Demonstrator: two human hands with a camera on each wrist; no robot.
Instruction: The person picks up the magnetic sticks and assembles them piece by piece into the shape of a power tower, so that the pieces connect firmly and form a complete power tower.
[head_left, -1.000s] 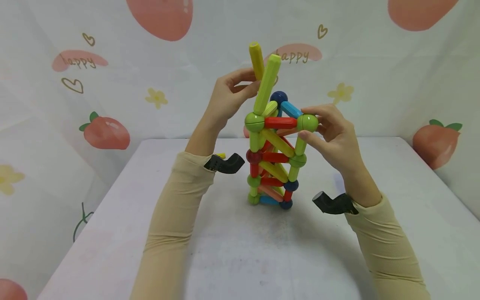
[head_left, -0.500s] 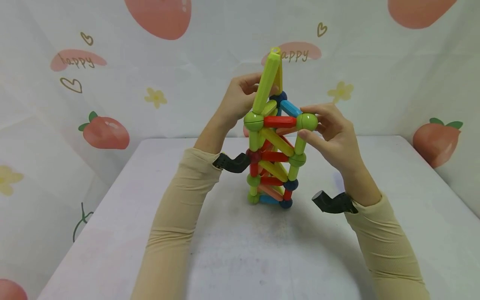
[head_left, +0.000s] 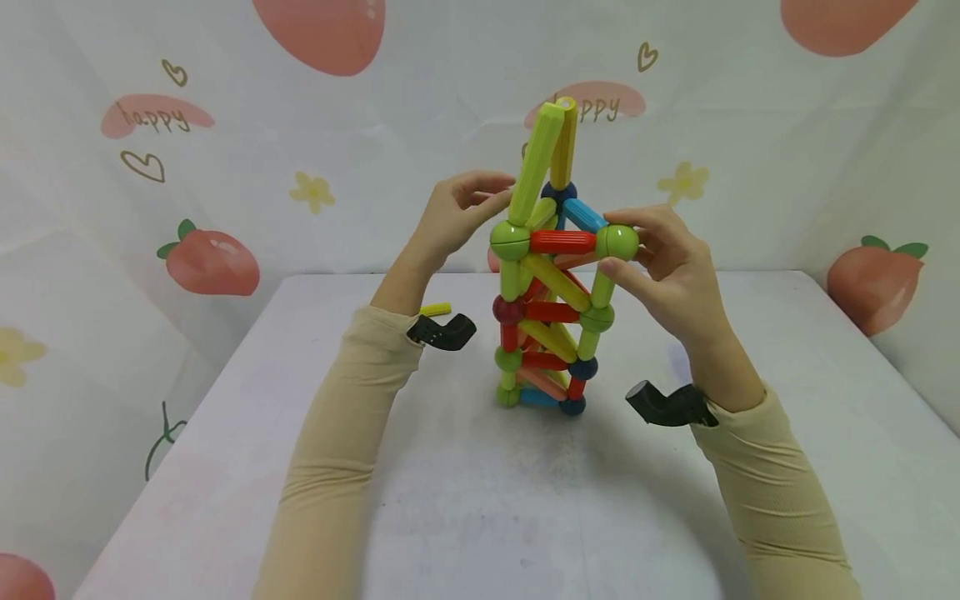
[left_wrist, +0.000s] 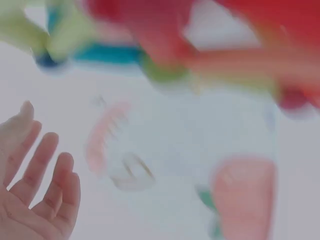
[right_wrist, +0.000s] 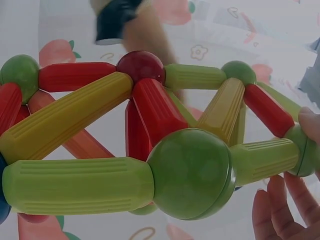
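Observation:
A tall tower of magnetic sticks and balls (head_left: 552,312) stands upright on the white table. My right hand (head_left: 667,271) pinches the green ball (head_left: 617,242) at its top right corner between thumb and fingers. From the top left ball a long lime stick (head_left: 536,162) rises, leaning right. Behind it, a yellow stick (head_left: 564,150) stands on the dark blue ball (head_left: 558,197) at the back. My left hand (head_left: 461,212) is left of the tower top, holding nothing. The left wrist view shows its fingers (left_wrist: 37,172) loosely spread, apart from the blurred tower.
A loose yellow stick (head_left: 435,309) lies on the table (head_left: 480,508) behind the left wrist. A printed cloth (head_left: 420,108) with fruit and flowers hangs behind the table. Black wrist cameras (head_left: 671,406) jut inward from both sleeves.
My left hand carried the yellow stick rightward onto the back dark blue ball, let go of it and drew back left. The right hand keeps its pinch on the green ball.

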